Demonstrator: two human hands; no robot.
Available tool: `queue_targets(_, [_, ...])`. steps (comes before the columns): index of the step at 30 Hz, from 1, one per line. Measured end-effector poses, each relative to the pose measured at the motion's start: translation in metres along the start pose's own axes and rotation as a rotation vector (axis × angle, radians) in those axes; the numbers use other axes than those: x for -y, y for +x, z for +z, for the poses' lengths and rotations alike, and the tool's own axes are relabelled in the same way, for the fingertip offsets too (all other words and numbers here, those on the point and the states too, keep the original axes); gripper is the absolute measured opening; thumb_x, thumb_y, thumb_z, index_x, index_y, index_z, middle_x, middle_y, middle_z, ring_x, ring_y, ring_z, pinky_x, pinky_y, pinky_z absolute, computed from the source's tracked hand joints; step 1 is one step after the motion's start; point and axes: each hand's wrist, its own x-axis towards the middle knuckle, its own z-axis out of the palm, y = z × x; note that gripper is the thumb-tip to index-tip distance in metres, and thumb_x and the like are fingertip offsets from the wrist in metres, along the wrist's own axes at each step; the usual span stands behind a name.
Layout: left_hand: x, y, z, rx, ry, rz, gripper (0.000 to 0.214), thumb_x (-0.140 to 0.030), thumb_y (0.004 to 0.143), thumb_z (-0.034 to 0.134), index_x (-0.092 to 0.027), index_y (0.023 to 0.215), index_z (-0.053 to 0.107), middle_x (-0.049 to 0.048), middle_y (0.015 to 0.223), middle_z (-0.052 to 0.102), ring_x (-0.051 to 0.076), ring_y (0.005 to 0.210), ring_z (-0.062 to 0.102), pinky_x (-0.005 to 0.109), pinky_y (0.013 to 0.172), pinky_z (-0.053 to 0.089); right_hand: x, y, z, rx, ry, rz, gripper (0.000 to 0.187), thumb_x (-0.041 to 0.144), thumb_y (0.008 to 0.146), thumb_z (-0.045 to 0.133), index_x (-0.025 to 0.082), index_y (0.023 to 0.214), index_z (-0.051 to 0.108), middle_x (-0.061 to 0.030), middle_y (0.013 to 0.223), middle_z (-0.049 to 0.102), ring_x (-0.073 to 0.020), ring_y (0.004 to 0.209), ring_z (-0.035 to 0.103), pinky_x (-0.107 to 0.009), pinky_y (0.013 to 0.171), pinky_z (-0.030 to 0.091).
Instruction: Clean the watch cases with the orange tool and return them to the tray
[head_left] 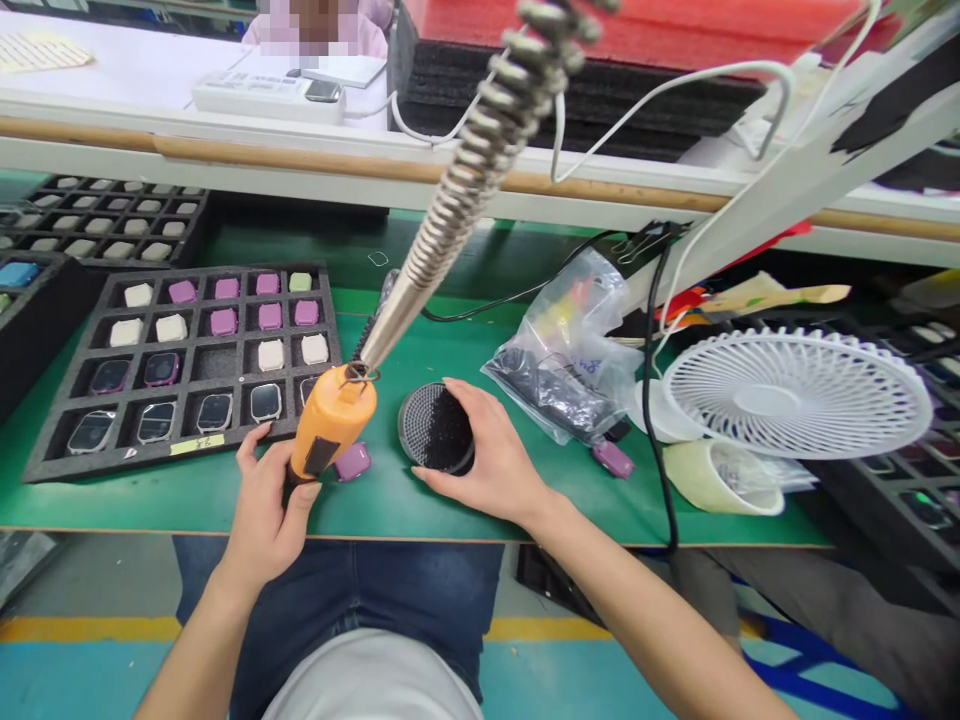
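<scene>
My left hand (264, 500) is wrapped round the lower end of an orange electric screwdriver (330, 422) that hangs from a coiled cable (480, 150). Its tip stands over a small purple watch case (352, 462) on the green mat (420, 500). My right hand (491, 455) cups a round black dish of tiny screws (435, 428) just right of the screwdriver, fingers curled on its rim.
A black foam tray (184, 355) of white, purple and screen-faced watch parts lies to the left. A plastic bag (570, 350), another purple case (613, 458), a white fan (795, 392) and a tape roll (720, 478) lie right. Another person sits beyond the far shelf.
</scene>
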Motion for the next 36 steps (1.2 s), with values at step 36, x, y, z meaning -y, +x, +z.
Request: queue_targets(36, [-0.001, 0.001, 0.000, 0.007, -0.042, 0.008, 0.020, -0.031, 0.112, 0.048, -0.024, 0.129, 0.057, 0.0076, 0.113, 0.075, 0.028, 0.116, 0.063, 0.057, 0.129, 0.026, -0.029, 0.048, -0.011, 0.316, -0.043, -0.158, 0.062, 0.055, 0.101, 0.069, 0.026, 0.154, 0.057, -0.0134, 0.163, 0.057, -0.0346, 0.152, 0.054, -0.067, 0.128, 0.045])
